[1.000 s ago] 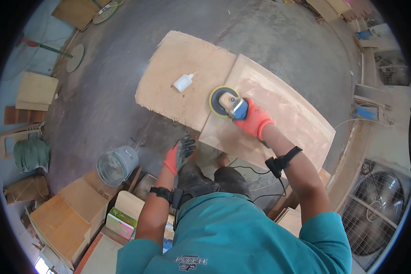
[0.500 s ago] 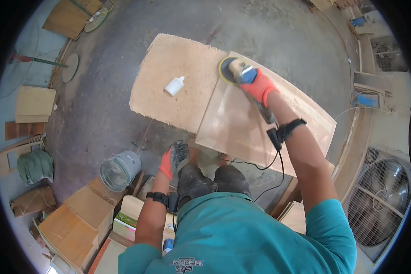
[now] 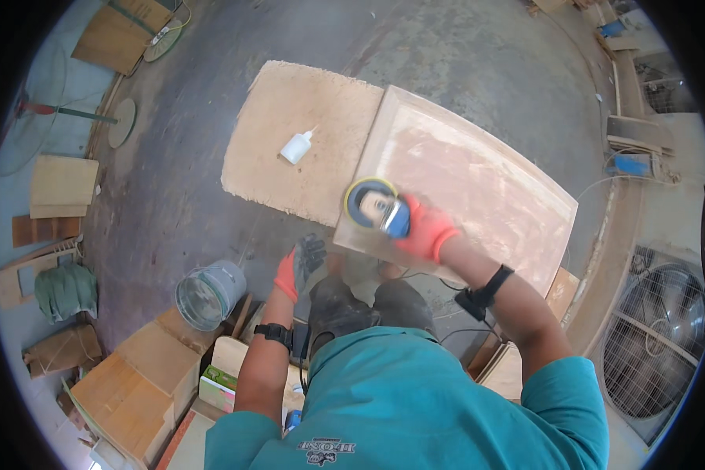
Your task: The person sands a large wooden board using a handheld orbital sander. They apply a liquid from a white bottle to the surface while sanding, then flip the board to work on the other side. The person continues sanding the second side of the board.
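Note:
My right hand point(image 3: 427, 229), in a red and grey work glove, grips a handheld orbital sander point(image 3: 374, 207) with a round, yellow-edged pad. The pad rests at the near left edge of a framed wooden panel point(image 3: 478, 184), whose surface looks patchy with pale dust. My left hand point(image 3: 299, 265), gloved the same way, hangs beside my left knee with fingers loosely apart and nothing in it. To the left of the panel, a white squeeze bottle point(image 3: 297, 147) lies on a rough-edged tan board point(image 3: 251, 149).
A clear-sided bucket point(image 3: 210, 294) stands left of my legs, beside wooden boxes point(image 3: 125, 392). A large caged fan point(image 3: 654, 341) is at the right wall, a pedestal fan point(image 3: 78, 110) at the far left. The sander's cord point(image 3: 466, 330) trails near my right leg.
The sander in my right hand has moved from the panel's far left corner toward me, to its near left edge. My left hand has barely moved; the bottle lies where it was.

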Tool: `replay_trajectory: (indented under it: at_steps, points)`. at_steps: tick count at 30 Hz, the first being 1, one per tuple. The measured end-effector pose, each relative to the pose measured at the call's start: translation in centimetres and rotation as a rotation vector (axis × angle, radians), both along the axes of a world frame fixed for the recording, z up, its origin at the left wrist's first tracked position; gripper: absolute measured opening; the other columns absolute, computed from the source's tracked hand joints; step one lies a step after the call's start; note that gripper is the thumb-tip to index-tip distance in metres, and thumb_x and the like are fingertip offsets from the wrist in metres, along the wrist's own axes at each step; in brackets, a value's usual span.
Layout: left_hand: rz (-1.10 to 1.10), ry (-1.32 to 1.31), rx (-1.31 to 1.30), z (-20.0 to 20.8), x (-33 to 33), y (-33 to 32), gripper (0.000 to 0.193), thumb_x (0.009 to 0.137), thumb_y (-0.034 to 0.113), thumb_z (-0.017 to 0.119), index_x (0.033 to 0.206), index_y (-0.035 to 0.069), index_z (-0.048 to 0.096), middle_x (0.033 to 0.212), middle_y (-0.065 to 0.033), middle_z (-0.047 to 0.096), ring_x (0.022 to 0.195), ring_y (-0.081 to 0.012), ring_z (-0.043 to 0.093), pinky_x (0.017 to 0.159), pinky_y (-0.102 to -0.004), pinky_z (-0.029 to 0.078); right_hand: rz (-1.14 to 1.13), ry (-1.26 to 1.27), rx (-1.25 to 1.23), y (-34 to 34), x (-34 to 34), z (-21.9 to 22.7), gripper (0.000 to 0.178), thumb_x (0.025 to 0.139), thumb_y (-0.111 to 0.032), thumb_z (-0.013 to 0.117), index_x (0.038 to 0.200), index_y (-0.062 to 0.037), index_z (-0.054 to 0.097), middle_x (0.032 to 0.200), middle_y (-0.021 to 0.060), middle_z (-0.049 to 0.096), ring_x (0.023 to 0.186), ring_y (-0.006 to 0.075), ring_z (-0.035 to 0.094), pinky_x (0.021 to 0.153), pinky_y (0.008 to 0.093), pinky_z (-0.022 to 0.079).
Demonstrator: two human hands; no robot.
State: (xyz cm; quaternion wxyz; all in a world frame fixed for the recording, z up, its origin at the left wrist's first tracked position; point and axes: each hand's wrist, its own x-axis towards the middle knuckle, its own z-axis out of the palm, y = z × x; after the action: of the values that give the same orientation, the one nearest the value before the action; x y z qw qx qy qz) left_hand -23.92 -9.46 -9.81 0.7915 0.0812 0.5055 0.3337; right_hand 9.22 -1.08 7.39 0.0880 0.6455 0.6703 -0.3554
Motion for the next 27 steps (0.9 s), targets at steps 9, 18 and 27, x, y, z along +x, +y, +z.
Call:
replay_trajectory:
  at_steps: [9, 18, 27]
  points:
    - [-0.139, -0.083, 0.19, -0.7, 2.7, 1.3, 0.051, 0.109, 0.038, 0.037, 0.144, 0.002, 0.046, 0.137, -0.0153, 0.057, 0.121, -0.0292, 0.059, 0.104, -0.0427, 0.048, -0.334, 0.007, 0.213, 12.6, 5.7, -1.0, 0.08, 0.071, -0.046, 0.076, 0.133, -0.0037, 0.047, 0.118, 0.0226, 0.068, 0.114, 0.0377, 0.064, 0.095, 0.0444, 0.051]
    - [-0.515, 0.639, 0.265, -4.5, 2.1, 3.0, 0.048, 0.104, 0.036, 0.051, 0.136, 0.0, 0.054, 0.125, -0.0126, 0.065, 0.107, -0.0215, 0.066, 0.091, -0.036, 0.053, -0.602, 0.035, 0.117, 10.5, 4.0, -0.7, 0.075, 0.075, -0.048, 0.071, 0.13, -0.0034, 0.046, 0.121, 0.021, 0.066, 0.115, 0.0375, 0.063, 0.098, 0.0438, 0.05]
    - [-0.671, 0.842, 0.226, 4.5, 8.3, 4.6, 0.054, 0.101, 0.033, 0.055, 0.14, -0.004, 0.05, 0.133, -0.019, 0.061, 0.121, -0.0293, 0.059, 0.101, -0.0376, 0.045, -0.942, -0.046, 0.103, 1.9, 19.9, -0.9, 0.08, 0.075, -0.051, 0.072, 0.134, -0.0029, 0.046, 0.129, 0.0202, 0.062, 0.122, 0.0347, 0.059, 0.102, 0.0421, 0.048]
